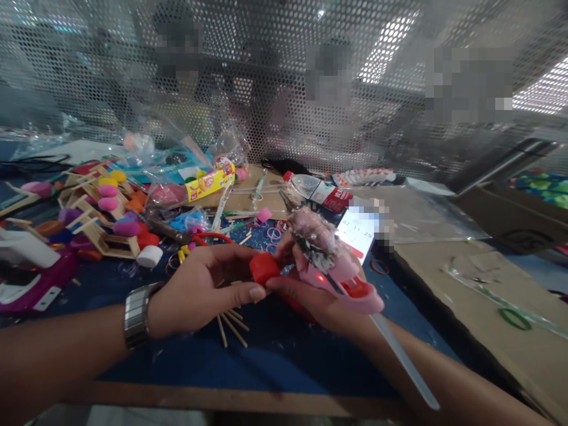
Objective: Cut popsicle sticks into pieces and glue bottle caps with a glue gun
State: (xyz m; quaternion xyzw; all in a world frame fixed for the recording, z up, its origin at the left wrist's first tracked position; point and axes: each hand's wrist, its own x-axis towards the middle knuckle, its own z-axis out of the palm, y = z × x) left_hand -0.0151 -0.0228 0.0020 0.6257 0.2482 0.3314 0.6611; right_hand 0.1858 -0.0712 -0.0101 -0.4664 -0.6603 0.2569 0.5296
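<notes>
My left hand [202,290], with a metal watch at its wrist, pinches a small red block [265,268] between thumb and fingers. My right hand [319,296] is wrapped around a pink hot glue gun [341,275], and its fingertips also touch the red block. A long clear glue stick [406,361] sticks out of the gun's back end, and a small red light glows on its side. Around its nozzle the front is crusted with grey, stringy residue. Under my hands several thin wooden sticks [233,325] lie on the blue tabletop.
Stick frames with coloured pieces [110,236] crowd the left, beside a purple-and-white device [35,272]. Behind my hands lie a plastic bottle [317,192], a lit phone [357,231] and red-handled pliers [213,236]. Cardboard [465,296] covers the right; a perforated metal screen [266,89] stands behind.
</notes>
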